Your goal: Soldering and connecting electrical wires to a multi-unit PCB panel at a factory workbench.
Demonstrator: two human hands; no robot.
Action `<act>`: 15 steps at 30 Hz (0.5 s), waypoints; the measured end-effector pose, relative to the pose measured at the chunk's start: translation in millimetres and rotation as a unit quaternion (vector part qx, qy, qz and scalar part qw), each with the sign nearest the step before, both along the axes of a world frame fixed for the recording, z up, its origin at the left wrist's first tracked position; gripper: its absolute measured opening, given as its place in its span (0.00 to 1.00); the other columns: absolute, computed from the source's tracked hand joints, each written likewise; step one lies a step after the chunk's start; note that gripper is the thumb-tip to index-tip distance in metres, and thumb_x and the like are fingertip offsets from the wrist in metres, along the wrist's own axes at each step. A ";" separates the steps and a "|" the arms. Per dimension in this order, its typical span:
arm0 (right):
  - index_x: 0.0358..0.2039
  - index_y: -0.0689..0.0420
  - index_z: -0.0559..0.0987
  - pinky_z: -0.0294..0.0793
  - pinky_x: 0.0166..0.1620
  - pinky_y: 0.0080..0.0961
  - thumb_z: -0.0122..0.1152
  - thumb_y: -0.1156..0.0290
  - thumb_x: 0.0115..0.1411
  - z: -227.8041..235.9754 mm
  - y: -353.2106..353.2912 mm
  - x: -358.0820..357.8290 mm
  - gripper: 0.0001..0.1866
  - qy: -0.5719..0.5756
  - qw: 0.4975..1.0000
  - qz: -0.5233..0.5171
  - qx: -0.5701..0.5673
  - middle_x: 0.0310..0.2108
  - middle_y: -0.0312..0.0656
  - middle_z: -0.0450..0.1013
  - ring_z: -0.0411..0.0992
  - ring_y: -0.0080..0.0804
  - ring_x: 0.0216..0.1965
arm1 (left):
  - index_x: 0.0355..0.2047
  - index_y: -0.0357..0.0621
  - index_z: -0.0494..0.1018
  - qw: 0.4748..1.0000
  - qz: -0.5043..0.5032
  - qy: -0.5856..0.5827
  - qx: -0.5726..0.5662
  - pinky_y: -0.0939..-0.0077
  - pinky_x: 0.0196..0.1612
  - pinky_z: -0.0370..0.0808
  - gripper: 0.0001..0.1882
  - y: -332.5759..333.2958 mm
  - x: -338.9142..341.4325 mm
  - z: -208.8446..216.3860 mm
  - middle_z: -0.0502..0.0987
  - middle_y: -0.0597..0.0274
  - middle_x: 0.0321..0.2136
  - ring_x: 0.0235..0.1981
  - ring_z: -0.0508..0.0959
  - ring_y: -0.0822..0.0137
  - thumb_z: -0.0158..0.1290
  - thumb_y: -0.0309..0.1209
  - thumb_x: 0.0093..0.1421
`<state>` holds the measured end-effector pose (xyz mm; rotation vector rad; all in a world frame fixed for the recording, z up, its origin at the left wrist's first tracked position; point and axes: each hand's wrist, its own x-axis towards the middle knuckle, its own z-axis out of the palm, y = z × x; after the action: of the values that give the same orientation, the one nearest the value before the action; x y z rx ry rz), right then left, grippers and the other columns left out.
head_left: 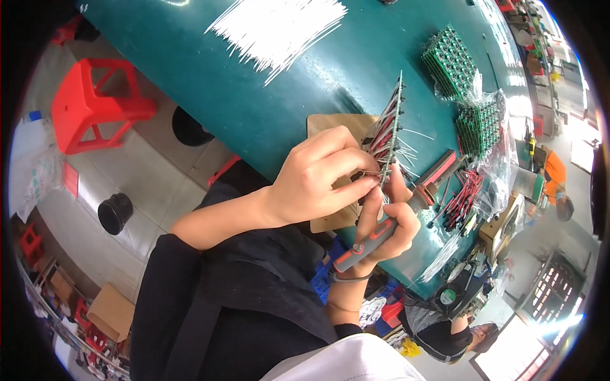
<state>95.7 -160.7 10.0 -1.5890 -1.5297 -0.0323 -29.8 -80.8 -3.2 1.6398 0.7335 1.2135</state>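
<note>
Between my two hands a narrow green circuit board panel (397, 111) stands on edge, with red, black and white wires bunched along its left side. My left hand (314, 174) is closed, thumb and fingers pinching at the lower part of the board and its wires. My right hand (397, 232) supports the board's lower end with its fingertips. Across that palm it also grips a grey tool handle with orange accents (368, 244), whose working end I cannot make out. Under the hands lies a brown board (324, 127) on the green tabletop (286, 136).
White wires (273, 28) are spread at the far side. Stacked green circuit boards (451, 60), plastic bags (502, 146) and red and black wires (464, 197) lie to the right, near a red-and-black tool (437, 171). A red stool (98, 105) stands left; another person (438, 327) is lower right.
</note>
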 end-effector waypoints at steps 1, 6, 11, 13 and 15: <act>0.32 0.57 0.63 0.78 0.44 0.35 0.64 0.81 0.58 -0.4 -0.6 -1.3 0.15 -0.003 1.000 -0.009 0.001 0.44 0.61 0.77 0.78 0.46 0.40 | 0.32 0.41 0.80 0.999 -0.022 0.007 -0.045 0.79 0.27 0.71 0.09 0.0 -3.4 1.0 0.74 0.64 0.28 0.25 0.74 0.71 0.66 0.23 0.49; 0.27 0.55 0.66 0.77 0.44 0.35 0.68 0.80 0.53 1.1 -2.8 -2.3 0.15 0.019 1.000 -0.010 -0.011 0.45 0.54 0.78 0.77 0.50 0.41 | 0.30 0.42 0.81 0.996 -0.081 -0.021 -0.030 0.76 0.29 0.71 0.08 19.0 -17.1 -9.7 0.73 0.65 0.28 0.28 0.74 0.70 0.66 0.23 0.48; 0.24 0.56 0.67 0.75 0.46 0.38 0.69 0.79 0.52 8.3 0.8 -4.1 0.15 -0.020 0.999 -0.015 -0.031 0.45 0.55 0.78 0.76 0.54 0.42 | 0.30 0.51 0.81 0.949 0.162 0.091 0.254 0.76 0.31 0.64 0.12 16.1 -18.2 -8.1 0.77 0.67 0.36 0.37 0.72 0.69 0.66 0.27 0.42; 0.29 0.57 0.67 0.77 0.42 0.33 0.66 0.82 0.55 15.5 3.8 -5.0 0.14 -0.087 0.994 0.013 -0.059 0.44 0.56 0.78 0.77 0.43 0.35 | 0.28 0.54 0.80 0.943 0.169 0.088 0.274 0.79 0.30 0.61 0.13 19.2 -16.5 -13.5 0.78 0.64 0.45 0.40 0.71 0.70 0.67 0.29 0.39; 0.30 0.57 0.70 0.75 0.44 0.34 0.67 0.78 0.55 20.5 4.2 -3.4 0.12 -0.076 0.995 0.000 -0.066 0.44 0.54 0.79 0.76 0.43 0.37 | 0.26 0.53 0.79 0.941 0.150 0.162 0.256 0.78 0.30 0.60 0.12 21.8 -19.9 -11.2 0.76 0.59 0.52 0.37 0.69 0.70 0.66 0.27 0.38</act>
<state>92.3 -156.5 30.5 -1.7234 -1.6793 -0.0535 -49.7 -59.0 -14.4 2.2570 0.9524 1.4497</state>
